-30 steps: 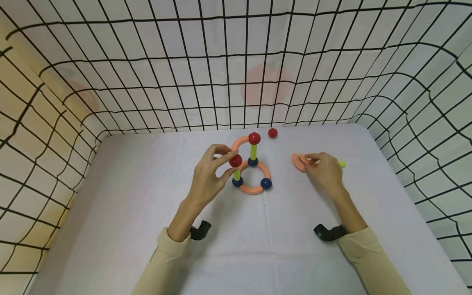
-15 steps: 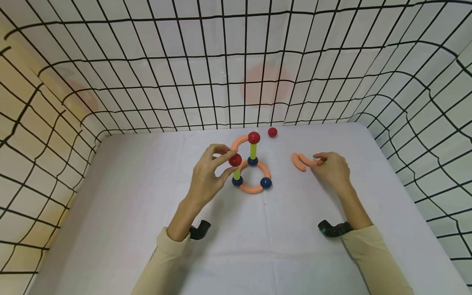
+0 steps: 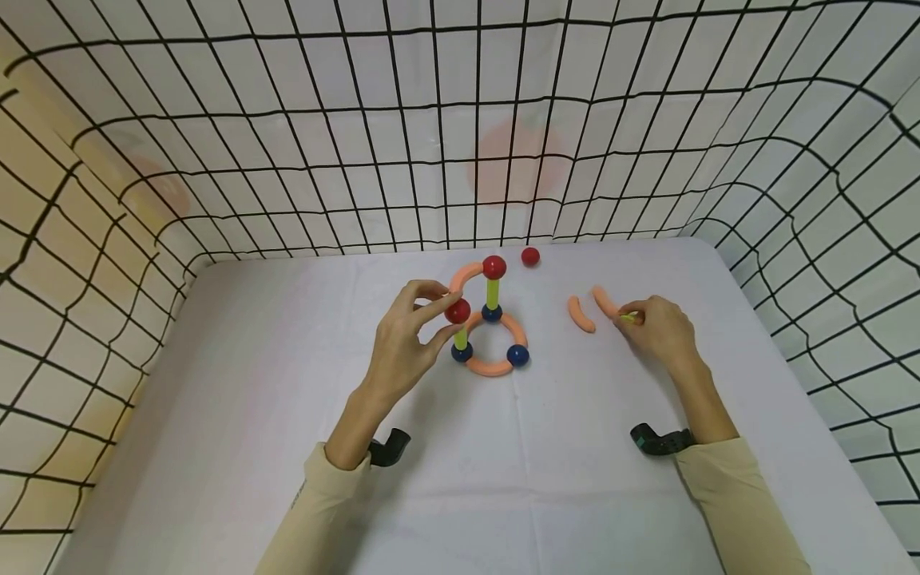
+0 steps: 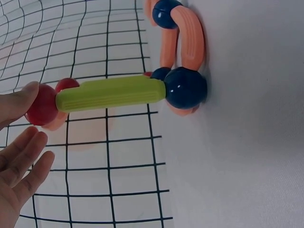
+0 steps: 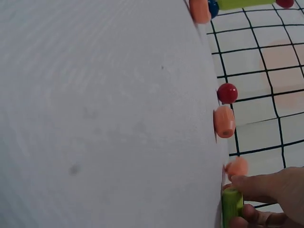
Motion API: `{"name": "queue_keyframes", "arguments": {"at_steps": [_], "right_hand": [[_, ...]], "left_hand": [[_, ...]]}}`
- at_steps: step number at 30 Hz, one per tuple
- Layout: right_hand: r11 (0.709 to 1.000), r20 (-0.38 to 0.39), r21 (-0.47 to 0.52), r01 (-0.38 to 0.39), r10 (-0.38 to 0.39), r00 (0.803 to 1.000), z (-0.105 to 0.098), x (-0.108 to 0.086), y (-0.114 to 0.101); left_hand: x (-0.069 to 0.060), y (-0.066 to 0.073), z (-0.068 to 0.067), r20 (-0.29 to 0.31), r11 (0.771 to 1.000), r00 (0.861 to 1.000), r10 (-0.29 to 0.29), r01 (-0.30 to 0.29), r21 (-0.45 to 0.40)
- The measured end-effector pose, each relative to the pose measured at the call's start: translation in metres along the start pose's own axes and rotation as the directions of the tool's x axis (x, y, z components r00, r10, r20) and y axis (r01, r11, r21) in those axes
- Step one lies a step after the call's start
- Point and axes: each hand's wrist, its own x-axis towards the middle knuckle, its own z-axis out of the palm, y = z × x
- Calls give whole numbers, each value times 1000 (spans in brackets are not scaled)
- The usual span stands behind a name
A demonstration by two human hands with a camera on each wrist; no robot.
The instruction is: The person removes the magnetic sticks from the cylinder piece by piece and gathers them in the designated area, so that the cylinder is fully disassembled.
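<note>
My left hand (image 3: 413, 343) pinches a red ball (image 3: 458, 311) between thumb and fingers. That ball caps a lime-green rod (image 4: 111, 94), which stands upright on a dark blue ball (image 4: 186, 88). The base is a ring of orange curved pieces (image 3: 490, 368) joined by blue balls. A second rod (image 3: 493, 294) rises at the back with its own red ball (image 3: 493, 267), and an orange arc (image 3: 465, 275) spans the two tops. On the right, my right hand (image 3: 661, 331) pinches a loose green rod (image 5: 232, 206). One orange curved piece (image 3: 604, 301) lies at its fingertips.
Another orange curved piece (image 3: 580, 315) lies between the structure and my right hand. A loose red ball (image 3: 530, 256) sits near the back edge. Black wire mesh (image 3: 402, 168) stands around the white tabletop (image 3: 489, 455).
My right hand has moved slightly right, and a green rod now shows between its fingers. The orange piece beside it has shifted away from the other one. My left hand stays on the red ball.
</note>
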Motion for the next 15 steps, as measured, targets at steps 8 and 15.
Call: {"name": "queue_keyframes", "arguments": {"at_steps": [8, 15], "right_hand": [[1000, 9, -21, 19, -19, 1000, -3, 2, 3], [1000, 53, -13, -12, 12, 999, -8, 1, 10]], "left_hand": [[0, -1, 0, 3, 1000, 1000, -10, 10, -2], [0, 0, -1, 11, 1000, 1000, -28, 29, -2]]}}
